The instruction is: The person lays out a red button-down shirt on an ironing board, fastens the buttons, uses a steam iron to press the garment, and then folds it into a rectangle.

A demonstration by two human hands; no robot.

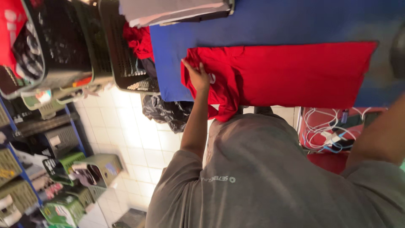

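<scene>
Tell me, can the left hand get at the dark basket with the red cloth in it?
Probably yes. The left hand lies on the red shirt, and the basket stands just beside the table, nothing between.

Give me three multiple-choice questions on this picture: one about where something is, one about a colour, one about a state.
1. Where does the left hand rest?
A. on the end of the red garment
B. inside the dark laundry basket
C. on the tiled floor

2. What colour is the table cover under the garment?
A. green
B. blue
C. white

3. How does the garment lie?
A. rolled in a ball
B. hung on a hanger
C. spread flat, one end drooping over the table edge

Answers: 1 A, the fingers press on the cloth's left end. 2 B, blue shows all around the red. 3 C, it lies stretched out, with a fold hanging off the near edge.
</scene>
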